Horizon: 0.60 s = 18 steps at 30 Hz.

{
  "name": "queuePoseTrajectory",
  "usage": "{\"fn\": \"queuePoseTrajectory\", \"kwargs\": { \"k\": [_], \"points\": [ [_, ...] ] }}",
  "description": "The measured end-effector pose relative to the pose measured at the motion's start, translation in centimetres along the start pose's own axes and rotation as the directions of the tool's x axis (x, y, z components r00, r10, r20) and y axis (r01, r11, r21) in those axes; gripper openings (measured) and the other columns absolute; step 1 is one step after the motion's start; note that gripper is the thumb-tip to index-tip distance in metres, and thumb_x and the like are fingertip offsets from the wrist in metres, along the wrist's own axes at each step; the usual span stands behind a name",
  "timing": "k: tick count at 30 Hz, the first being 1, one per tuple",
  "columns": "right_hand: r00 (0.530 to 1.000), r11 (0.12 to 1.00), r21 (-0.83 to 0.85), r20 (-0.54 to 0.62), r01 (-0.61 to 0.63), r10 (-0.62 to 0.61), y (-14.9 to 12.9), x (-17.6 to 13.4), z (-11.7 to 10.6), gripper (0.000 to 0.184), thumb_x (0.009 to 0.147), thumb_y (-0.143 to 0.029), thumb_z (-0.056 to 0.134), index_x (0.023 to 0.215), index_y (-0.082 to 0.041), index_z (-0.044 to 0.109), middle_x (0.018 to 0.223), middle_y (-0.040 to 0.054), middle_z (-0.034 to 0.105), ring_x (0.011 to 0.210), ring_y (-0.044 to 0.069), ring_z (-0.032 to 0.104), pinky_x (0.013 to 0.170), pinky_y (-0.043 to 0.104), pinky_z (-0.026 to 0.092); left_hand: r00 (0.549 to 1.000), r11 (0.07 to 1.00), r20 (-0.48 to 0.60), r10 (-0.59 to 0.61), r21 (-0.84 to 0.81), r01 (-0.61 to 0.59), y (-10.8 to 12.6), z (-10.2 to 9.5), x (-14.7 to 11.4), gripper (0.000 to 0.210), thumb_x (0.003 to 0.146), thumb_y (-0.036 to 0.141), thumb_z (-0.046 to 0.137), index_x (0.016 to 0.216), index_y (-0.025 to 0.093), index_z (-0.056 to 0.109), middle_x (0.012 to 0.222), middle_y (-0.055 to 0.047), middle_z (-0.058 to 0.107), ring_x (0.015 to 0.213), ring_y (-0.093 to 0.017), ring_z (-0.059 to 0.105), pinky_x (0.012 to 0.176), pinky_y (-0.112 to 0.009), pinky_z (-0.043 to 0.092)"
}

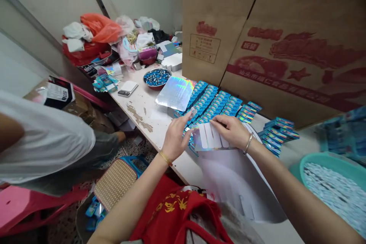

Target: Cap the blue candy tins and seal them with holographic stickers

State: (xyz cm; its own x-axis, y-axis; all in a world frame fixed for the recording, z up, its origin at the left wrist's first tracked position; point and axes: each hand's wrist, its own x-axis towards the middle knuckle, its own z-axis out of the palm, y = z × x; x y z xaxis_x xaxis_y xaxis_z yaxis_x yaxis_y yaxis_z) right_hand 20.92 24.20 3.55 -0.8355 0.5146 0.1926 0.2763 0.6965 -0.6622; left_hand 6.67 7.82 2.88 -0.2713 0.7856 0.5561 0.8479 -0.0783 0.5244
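My right hand (233, 131) pinches the top edge of a sticker sheet (210, 142) with a shiny strip and pale elongated labels; the sheet's long white backing (240, 183) hangs toward my lap. Left of it, my left hand (177, 137) has a small clear sticker (193, 111) at its fingertips, with the thumb apart and close to the sheet's left corner. Whether the thumb touches the sheet I cannot tell. Under and beyond both hands stand rows of small blue packets (213, 101). A silvery holographic sheet (175, 93) lies over their left end.
A bowl of small blue pieces (157, 78) and a digital scale (127, 88) stand farther left on the table. Large cartons (217, 0) wall the back. A teal basin (303, 167) is at right. Another person (42, 137) is close at left, near a stool (117, 183).
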Motion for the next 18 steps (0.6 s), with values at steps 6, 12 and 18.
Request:
{"fn": "queuePoseTrajectory", "kwargs": {
  "k": [6, 12, 18],
  "points": [
    [0.994, 0.984, 0.147, -0.021, -0.099, 0.103, 0.5, -1.0, -0.5, 0.034, 0.086, -0.043, 0.045, 0.061, -0.02, 0.051, 0.057, -0.0014, 0.049, 0.057, 0.013, 0.043, 0.055, 0.026, 0.033, 0.991, 0.976, 0.071, 0.117, 0.175, -0.128, -0.6, 4.0, 1.2, 0.061, 0.093, 0.019, 0.043, 0.148, 0.02, 0.017, 0.097, -0.005, 0.068, 0.084, -0.018, 0.062, 0.078, -0.031, 0.047],
    [0.957, 0.942, 0.237, -0.109, -0.237, 0.268, 2.3, -3.1, -1.7, 0.034, 0.083, -0.044, 0.046, 0.06, -0.02, 0.05, 0.057, -0.0019, 0.046, 0.057, 0.012, 0.041, 0.052, 0.025, 0.032, 0.965, 0.963, 0.053, 0.257, 0.072, -0.261, 0.4, 6.9, 1.7, 0.058, 0.093, 0.02, 0.042, 0.147, 0.016, 0.019, 0.095, -0.008, 0.067, 0.087, -0.019, 0.062, 0.081, -0.032, 0.048],
    [0.847, 0.899, 0.104, -0.303, -0.425, 0.436, 5.1, -10.5, -5.7, 0.031, 0.086, -0.04, 0.042, 0.067, -0.019, 0.055, 0.064, 0.0001, 0.052, 0.064, 0.015, 0.048, 0.061, 0.027, 0.036, 0.971, 0.908, 0.045, 0.236, -0.365, -0.204, 4.3, 8.9, 2.3, 0.06, 0.09, 0.02, 0.05, 0.145, 0.021, 0.025, 0.085, -0.002, 0.058, 0.078, -0.013, 0.055, 0.08, -0.029, 0.048]
  ]
}}
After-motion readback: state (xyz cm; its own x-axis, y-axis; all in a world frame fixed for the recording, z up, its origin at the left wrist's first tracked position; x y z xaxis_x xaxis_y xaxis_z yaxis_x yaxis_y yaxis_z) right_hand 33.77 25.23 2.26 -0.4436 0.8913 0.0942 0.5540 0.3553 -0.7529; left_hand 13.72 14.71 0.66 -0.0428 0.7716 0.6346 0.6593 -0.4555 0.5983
